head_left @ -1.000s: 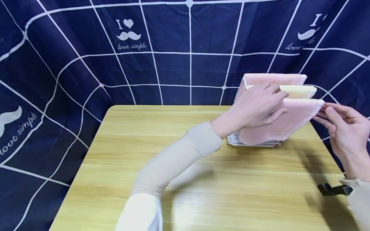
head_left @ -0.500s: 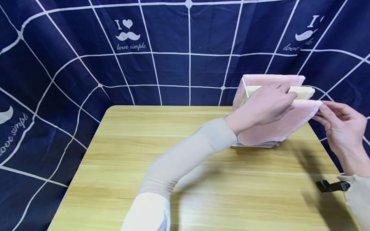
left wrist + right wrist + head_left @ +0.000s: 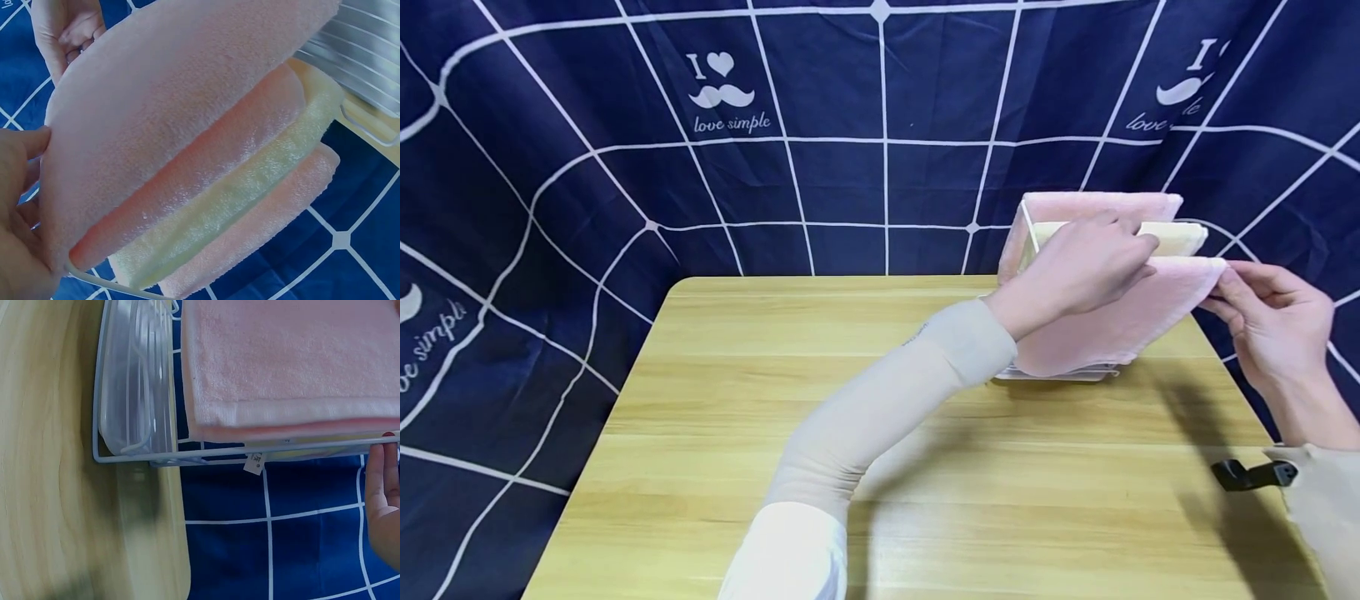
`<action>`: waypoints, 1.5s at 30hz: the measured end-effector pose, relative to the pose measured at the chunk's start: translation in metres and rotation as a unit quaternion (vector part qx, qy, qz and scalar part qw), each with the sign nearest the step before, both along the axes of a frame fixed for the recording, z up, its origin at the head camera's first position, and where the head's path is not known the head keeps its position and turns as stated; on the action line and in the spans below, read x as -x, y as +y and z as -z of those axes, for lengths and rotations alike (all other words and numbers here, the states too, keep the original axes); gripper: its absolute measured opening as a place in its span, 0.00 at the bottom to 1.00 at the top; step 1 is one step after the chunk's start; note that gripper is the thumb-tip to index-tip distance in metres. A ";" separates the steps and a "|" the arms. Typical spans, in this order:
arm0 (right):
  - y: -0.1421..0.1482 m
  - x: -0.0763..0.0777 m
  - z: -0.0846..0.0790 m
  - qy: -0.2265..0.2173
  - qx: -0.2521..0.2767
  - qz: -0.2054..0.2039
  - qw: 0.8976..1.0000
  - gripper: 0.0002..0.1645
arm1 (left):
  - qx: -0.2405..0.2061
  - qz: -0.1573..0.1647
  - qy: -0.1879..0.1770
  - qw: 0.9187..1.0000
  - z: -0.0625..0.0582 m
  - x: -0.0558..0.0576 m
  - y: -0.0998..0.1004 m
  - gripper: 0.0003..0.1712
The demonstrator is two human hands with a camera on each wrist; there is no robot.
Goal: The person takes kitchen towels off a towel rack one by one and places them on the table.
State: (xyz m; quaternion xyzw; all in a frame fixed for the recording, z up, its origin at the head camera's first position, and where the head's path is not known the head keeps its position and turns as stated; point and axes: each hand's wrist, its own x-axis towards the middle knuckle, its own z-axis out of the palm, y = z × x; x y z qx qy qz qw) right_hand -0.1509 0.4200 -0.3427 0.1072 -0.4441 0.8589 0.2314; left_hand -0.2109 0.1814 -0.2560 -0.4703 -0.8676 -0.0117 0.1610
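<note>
A pink towel (image 3: 1097,333) hangs over the front bar of a white wire rack (image 3: 219,452), its folded top edge facing up. My left hand (image 3: 1086,258) reaches across and grips that top edge near its middle; in the left wrist view the thumb lies along the pink cloth. At the towel's right upper corner, my right hand (image 3: 1281,321) pinches the cloth between thumb and fingers. In the right wrist view its fingers are right at the rack's wire. Behind hang a yellow towel (image 3: 1172,237) and another pink towel (image 3: 1101,202), partly hidden.
The rack's pale base tray (image 3: 119,381) stands at the right rear of the wooden table (image 3: 737,400). A dark blue curtain (image 3: 820,183) with white lines surrounds the table. A black clip (image 3: 1255,475) sits by the right sleeve. A small white tag (image 3: 254,464) hangs by the wire.
My left hand has slid to the right along the front towel's top edge, its fingers now more curled. The right hand keeps its place at the corner. The view has shifted slightly.
</note>
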 end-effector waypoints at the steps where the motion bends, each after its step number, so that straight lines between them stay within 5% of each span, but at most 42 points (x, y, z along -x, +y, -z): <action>1: 0.000 0.000 0.000 -0.001 -0.001 0.001 1.000 0.14 | 0.001 0.001 0.001 1.000 0.000 0.000 0.000 0.18; 13: -0.002 -0.004 0.002 0.007 0.008 0.006 1.000 0.13 | 0.050 -0.015 -0.014 0.999 -0.002 -0.004 0.008 0.18; 29: -0.004 -0.005 0.003 0.010 0.010 0.003 1.000 0.11 | 0.016 -0.007 -0.053 0.998 -0.005 -0.003 0.003 0.17; 45: -0.006 0.000 0.003 0.002 0.017 0.029 0.999 0.10 | -0.040 0.037 -0.044 0.998 -0.011 0.004 -0.007 0.17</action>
